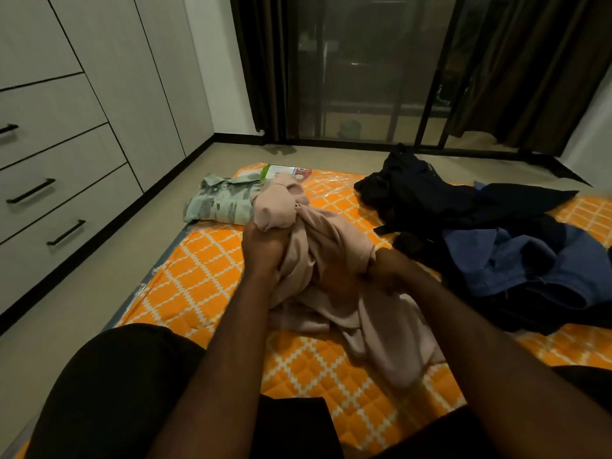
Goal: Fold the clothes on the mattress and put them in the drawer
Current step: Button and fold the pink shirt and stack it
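**Pink garment held in both hands above the orange mattress**

At the far left we see a pale wardrobe [109, 77] with its drawers [49, 200] stacked one above another, all closed, each with a dark bar handle; a strip of light floor [99, 293] separates it from the mattress [198, 276], which is orange with a white lattice print under clear plastic wrap. On the mattress's far left corner lies a green patterned shirt [222, 203], folded flat with its collar on top; a printed label [284, 170] sits just behind it at the far edge.

Moving inward, we find the left hand [265, 253] raised over the mattress, its fingers curled tight round a bunched fold of the pink garment [331, 260]; the cloth balloons above that fist and touches the folded shirt's near edge in our view. The right hand [390, 270] sits lower and just beside it, fingers curled into another part of the same garment; the rest of the pink cloth drapes down between the forearms and rests crumpled on the mattress.

To the right lies a heap of dark clothes [430, 200], unfolded, spread across the mattress; a blue garment [530, 260] lies on its nearer side. Behind everything we see a glass door [357, 77] flanked by dark curtains [530, 61]; at the bottom, the person's knees [116, 376] in dark cloth frame the arms.
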Available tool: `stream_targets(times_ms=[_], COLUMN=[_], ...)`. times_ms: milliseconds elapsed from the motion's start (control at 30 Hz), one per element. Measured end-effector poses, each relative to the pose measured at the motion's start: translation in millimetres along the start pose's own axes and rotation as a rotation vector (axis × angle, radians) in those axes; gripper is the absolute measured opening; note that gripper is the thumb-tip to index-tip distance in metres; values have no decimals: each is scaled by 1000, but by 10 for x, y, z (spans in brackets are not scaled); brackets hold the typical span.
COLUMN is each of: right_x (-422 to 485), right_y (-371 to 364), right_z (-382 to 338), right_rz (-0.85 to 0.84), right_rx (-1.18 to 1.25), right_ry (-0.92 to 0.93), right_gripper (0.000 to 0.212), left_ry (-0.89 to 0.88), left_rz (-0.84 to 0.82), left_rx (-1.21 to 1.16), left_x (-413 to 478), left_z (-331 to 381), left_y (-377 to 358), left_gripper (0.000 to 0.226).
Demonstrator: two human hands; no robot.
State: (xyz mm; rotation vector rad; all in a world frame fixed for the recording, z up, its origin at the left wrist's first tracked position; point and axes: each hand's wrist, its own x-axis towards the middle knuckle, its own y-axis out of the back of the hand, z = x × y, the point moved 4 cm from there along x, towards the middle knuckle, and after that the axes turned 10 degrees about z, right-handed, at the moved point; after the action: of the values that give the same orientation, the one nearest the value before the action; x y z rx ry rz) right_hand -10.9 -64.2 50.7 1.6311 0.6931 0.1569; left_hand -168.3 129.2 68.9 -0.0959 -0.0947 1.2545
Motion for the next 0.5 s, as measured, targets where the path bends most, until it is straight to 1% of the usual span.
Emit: stream_targets(times_ms=[67,100,133,167,200,267,300,367,433,500], right_x=[-84,-107,-187,-259,-324,-429,-498,-621,-721,-691], right_y=[137,219,338,442,536,662,709,777,816,813], right_z=[0,-7,-94,-167,-250,-347,-395,-482,-578,-642], right_rz=[92,138,128,101,78,59,36,-2,-62,-48], right_rx=[472,726,949,1164,1327,1558,1653,1823,1943,2002], right_ry=[-13,-15,-5,10,32,42,55,125,181,182], right_gripper=[18,17,19,21,22,22,25,27,24,26], left_ry=[95,118,144,162,195,268,298,265,265,327], left_rz=[37,62,74,73,64,20,-2,-36,-43,-102], left_rx=[-95,-127,-160,-214,-256,-298,-315,-245,-114,-87], left_x=[-53,-36,-33,-28,-50,-91,-87,-79,-40,-68], left_z=[167,201,213,208,219,214,208,258,232,208], left_y=[68,89,105,99,102,77,62,40,43,41], left_gripper=[40,33,30,31,35,36,31,6,22,22])
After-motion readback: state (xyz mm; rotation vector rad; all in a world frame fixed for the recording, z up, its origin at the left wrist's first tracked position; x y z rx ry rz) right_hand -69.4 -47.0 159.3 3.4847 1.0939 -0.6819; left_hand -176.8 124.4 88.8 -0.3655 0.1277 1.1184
